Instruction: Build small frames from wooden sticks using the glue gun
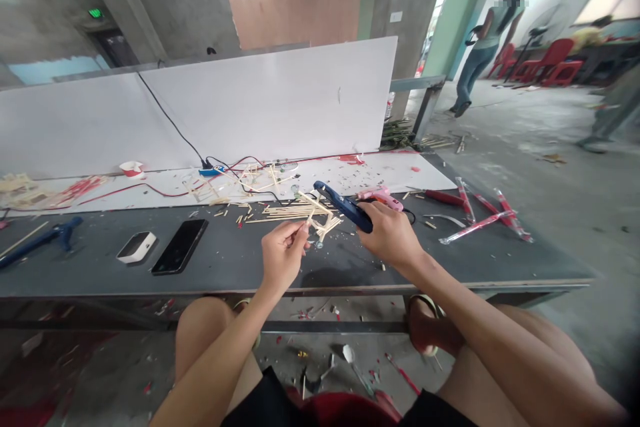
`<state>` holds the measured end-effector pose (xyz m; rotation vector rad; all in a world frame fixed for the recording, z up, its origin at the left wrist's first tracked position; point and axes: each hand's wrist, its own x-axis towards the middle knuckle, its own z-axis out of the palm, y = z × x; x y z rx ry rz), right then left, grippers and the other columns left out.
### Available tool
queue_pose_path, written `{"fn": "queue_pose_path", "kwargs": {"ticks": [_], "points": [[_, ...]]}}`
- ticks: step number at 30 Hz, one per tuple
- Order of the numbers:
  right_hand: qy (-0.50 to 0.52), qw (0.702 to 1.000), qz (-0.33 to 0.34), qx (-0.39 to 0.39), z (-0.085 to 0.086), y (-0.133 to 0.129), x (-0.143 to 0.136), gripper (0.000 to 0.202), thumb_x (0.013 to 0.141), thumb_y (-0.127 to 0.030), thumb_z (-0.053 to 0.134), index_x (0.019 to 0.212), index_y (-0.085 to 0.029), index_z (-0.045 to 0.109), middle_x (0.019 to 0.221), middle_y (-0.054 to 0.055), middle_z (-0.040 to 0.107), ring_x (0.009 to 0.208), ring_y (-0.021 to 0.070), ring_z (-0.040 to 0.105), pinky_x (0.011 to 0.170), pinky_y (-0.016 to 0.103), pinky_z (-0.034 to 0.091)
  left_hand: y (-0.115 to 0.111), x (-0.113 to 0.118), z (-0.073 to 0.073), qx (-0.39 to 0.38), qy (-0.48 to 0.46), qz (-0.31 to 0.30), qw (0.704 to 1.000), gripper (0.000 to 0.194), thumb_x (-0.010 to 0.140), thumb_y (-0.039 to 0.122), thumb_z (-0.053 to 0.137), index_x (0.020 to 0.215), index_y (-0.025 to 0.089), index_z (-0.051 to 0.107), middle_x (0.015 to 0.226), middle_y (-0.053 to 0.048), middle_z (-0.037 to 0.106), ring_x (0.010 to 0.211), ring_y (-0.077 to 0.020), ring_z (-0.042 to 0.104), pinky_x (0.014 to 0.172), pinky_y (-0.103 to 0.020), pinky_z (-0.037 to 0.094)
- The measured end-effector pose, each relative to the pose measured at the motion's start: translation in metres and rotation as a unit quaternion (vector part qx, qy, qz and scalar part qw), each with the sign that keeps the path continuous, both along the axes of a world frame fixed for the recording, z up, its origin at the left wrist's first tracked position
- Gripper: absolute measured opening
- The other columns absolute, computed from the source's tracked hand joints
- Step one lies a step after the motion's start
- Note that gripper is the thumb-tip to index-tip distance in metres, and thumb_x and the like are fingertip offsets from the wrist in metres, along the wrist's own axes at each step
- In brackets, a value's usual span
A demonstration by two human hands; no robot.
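My left hand (285, 247), fingers pinched together, grips a thin wooden stick (311, 216) at the near side of a small frame of joined sticks (323, 217). My right hand (387, 233) is closed around a long, dark blue hand tool (345, 205). The tool points to the upper left, its tip above the stick frame; whether it touches the wood I cannot tell. Behind and below lies a pile of loose wooden sticks (285, 212). A pink glue gun (381, 197) rests just beyond my right hand.
A black phone (180, 247) and a small white box (137, 247) lie on the dark table, with another blue tool (60, 233) further left. Plastic-wrapped red pieces (480, 220) lie right. A white board (200, 120) stands behind a blue power strip (211, 171). A person (483, 47) stands in the background.
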<state>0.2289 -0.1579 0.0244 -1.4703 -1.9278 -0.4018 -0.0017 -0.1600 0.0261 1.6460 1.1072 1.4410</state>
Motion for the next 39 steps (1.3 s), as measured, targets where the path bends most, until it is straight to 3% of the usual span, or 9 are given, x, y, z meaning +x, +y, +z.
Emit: {"fn": "queue_pose_path", "kwargs": {"ticks": [7, 12, 21, 30, 39], "points": [[-0.047, 0.997, -0.056, 0.030, 0.0041, -0.0017, 0.0011, 0.047, 0.077, -0.018, 0.057, 0.123, -0.012, 0.062, 0.105, 0.014, 0.069, 0.079, 0.0247, 0.064, 0.057, 0.030, 0.039, -0.0061, 0.0054, -0.0010, -0.005, 0.003, -0.012, 1.000, 0.029, 0.090, 0.040, 0.067, 0.092, 0.013, 0.078, 0.071, -0.003, 0.061, 0.052, -0.0116, 0.059, 0.044, -0.021, 0.046], [-0.060, 0.996, -0.063, 0.036, 0.0068, -0.0028, -0.0003, 0.048, 0.076, -0.014, 0.056, 0.123, -0.012, 0.061, 0.104, 0.015, 0.067, 0.087, 0.0265, 0.064, 0.062, 0.032, 0.043, -0.0068, 0.0057, -0.0010, -0.016, -0.002, -0.012, 1.000, 0.029, 0.090, 0.040, 0.067, 0.090, 0.013, 0.078, 0.070, -0.003, 0.061, 0.052, -0.0119, 0.059, 0.043, -0.021, 0.046], [-0.087, 0.992, -0.082, 0.033, 0.0066, -0.0036, -0.0028, 0.043, 0.077, -0.015, 0.057, 0.119, -0.011, 0.064, 0.106, 0.015, 0.067, 0.079, 0.0235, 0.063, 0.056, 0.030, 0.036, -0.0077, 0.0067, -0.0001, -0.019, -0.016, -0.014, 1.000, 0.030, 0.089, 0.042, 0.069, 0.089, 0.013, 0.077, 0.068, -0.003, 0.061, 0.051, -0.0116, 0.060, 0.042, -0.020, 0.045], [-0.086, 0.993, -0.081, 0.013, 0.0028, -0.0006, -0.0037, 0.035, 0.079, -0.019, 0.055, 0.111, -0.011, 0.068, 0.104, 0.014, 0.068, 0.072, 0.0200, 0.060, 0.051, 0.029, 0.022, -0.0076, 0.0054, 0.0011, -0.027, -0.021, -0.011, 0.999, 0.032, 0.087, 0.044, 0.070, 0.092, 0.013, 0.079, 0.069, -0.003, 0.063, 0.051, -0.0116, 0.060, 0.042, -0.020, 0.046], [-0.064, 0.996, -0.063, 0.008, 0.0027, 0.0008, -0.0017, 0.036, 0.078, -0.020, 0.054, 0.111, -0.012, 0.066, 0.102, 0.015, 0.068, 0.073, 0.0209, 0.059, 0.052, 0.028, 0.025, -0.0060, 0.0049, 0.0014, -0.021, -0.009, -0.003, 1.000, 0.032, 0.087, 0.045, 0.069, 0.090, 0.014, 0.079, 0.069, -0.003, 0.064, 0.051, -0.0118, 0.060, 0.042, -0.020, 0.046]]}}
